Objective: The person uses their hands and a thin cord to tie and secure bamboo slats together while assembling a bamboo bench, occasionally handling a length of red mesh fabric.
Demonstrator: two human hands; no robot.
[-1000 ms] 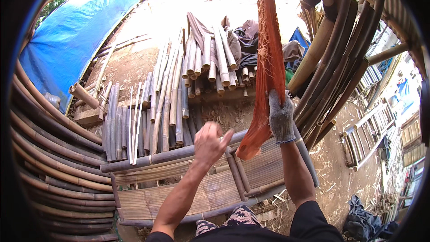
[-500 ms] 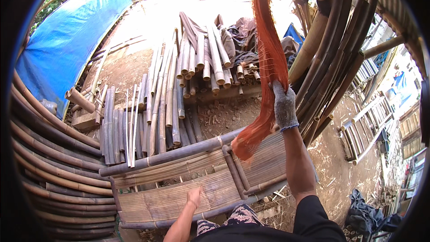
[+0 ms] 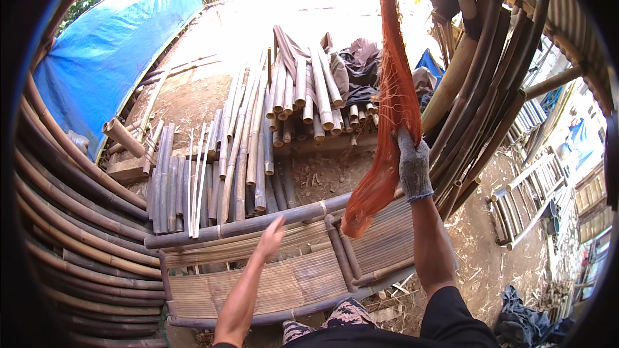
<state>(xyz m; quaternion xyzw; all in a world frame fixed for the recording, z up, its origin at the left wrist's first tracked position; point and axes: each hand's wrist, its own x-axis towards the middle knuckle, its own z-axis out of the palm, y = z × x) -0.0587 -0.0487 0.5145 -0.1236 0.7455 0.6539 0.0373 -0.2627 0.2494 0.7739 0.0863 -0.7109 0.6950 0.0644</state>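
1. Bench [image 3: 258, 290]: same place, near side toward the person.
2. Net [image 3: 394, 90]: still hangs past the bench's far rail [image 3: 296, 215], tail over the right panel's far-left corner, just right of the crossbar [image 3: 338, 251]. Little change in 1 s.
3. Right hand [image 3: 414, 166], gloved: still clenched around the net, beyond the far rail.
4. Left hand [image 3: 273, 235], bare: main change. Half a second ago it was low over the left panel; now it's up near the far rail, left of the crossbar. Fingers look extended, nothing visible in them. So only the right hand has the net.
5. Hidden/unclear: the right forearm [image 3: 433, 245] covers part of the bench's right end. Net top runs out of view, so can't see what carries it. Can't tell if the tail touches the bench. Right fingertips partly lost in the net. Left fingers blurred, exact spread unclear.
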